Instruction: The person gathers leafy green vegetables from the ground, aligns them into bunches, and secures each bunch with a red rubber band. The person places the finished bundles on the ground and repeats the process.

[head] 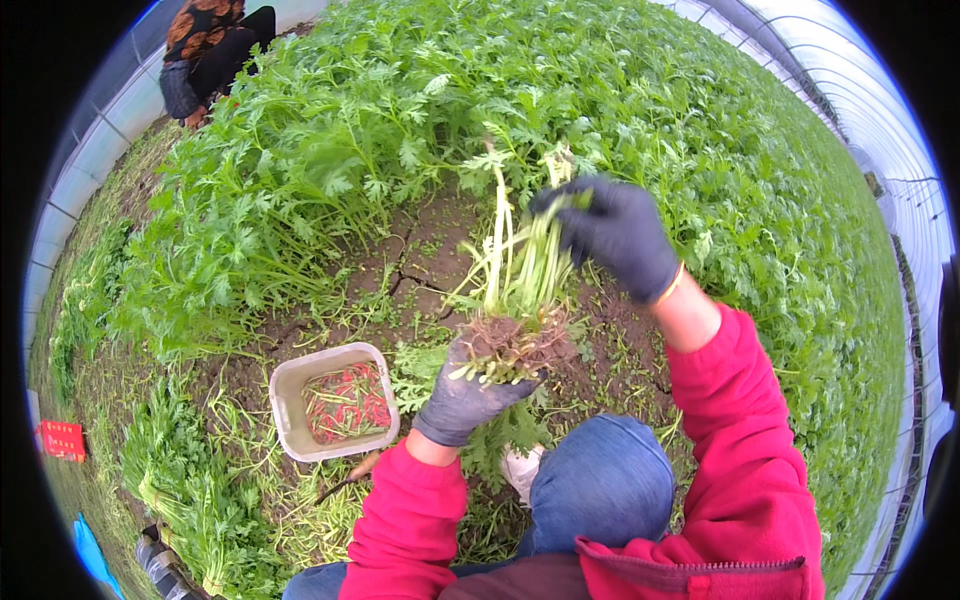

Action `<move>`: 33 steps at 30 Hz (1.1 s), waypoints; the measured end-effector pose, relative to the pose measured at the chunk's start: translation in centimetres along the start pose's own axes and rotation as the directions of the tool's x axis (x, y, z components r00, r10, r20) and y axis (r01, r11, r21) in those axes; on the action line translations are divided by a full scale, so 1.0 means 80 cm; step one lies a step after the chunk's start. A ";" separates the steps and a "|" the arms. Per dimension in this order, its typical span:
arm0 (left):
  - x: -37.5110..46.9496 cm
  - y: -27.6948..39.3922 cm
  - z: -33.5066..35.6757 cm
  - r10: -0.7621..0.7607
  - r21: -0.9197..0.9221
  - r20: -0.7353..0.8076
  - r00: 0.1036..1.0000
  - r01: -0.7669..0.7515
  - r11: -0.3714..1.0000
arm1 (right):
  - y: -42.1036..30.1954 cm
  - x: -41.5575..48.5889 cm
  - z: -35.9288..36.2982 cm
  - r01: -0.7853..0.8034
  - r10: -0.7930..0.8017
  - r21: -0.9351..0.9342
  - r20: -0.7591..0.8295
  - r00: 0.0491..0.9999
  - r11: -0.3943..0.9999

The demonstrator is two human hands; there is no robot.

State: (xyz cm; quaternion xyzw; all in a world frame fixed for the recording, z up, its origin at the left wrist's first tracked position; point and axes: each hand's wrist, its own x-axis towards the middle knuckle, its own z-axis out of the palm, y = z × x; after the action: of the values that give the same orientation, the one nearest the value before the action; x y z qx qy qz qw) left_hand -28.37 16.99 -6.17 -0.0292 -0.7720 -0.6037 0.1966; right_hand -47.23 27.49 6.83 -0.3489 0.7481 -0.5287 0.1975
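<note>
My left hand (pixel 469 401), in a dark glove, grips a bunch of leafy greens. Its leaves (pixel 506 439) hang below the palm, and pale stem ends (pixel 484 373) poke out above the fingers. A clump of brown, soil-caked roots (pixel 510 337) shows just past those ends; whether it touches the bunch is hard to tell. Farther out, my right hand (pixel 626 236), gloved too and blurred, is closed around a green stalk (pixel 574 200) over a spray of pale stems (pixel 532 262).
A plastic tub (pixel 281 420) with red bands and plant scraps stands at left, a wooden-handled tool (pixel 364 466) by it. Tied bunches (pixel 180 510) lie lower left. Standing greens (pixel 480 67) fill the far side and right. Another person (pixel 206 52) crouches far left.
</note>
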 end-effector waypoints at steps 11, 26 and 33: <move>0.013 0.032 -0.030 -0.329 -0.334 0.201 0.923 0.381 0.862 | -0.005 0.039 -0.035 0.612 -0.206 -0.626 0.598 0.774 0.484; -0.016 -0.047 -0.086 -0.069 -0.875 0.129 0.989 0.146 0.461 | 0.069 0.033 -0.045 -0.107 -0.020 0.379 0.315 0.949 0.919; -0.035 -0.039 -0.072 -0.236 -0.967 0.091 0.967 0.143 0.212 | 0.028 0.053 0.082 0.064 -0.216 0.241 0.683 0.698 0.968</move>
State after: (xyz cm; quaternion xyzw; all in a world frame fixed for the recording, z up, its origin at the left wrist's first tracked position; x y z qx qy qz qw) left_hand -25.15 11.28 -8.88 -0.0268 -0.2249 -0.9698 0.0907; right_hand -46.47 20.56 2.71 -0.5585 0.5306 -0.4411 0.4604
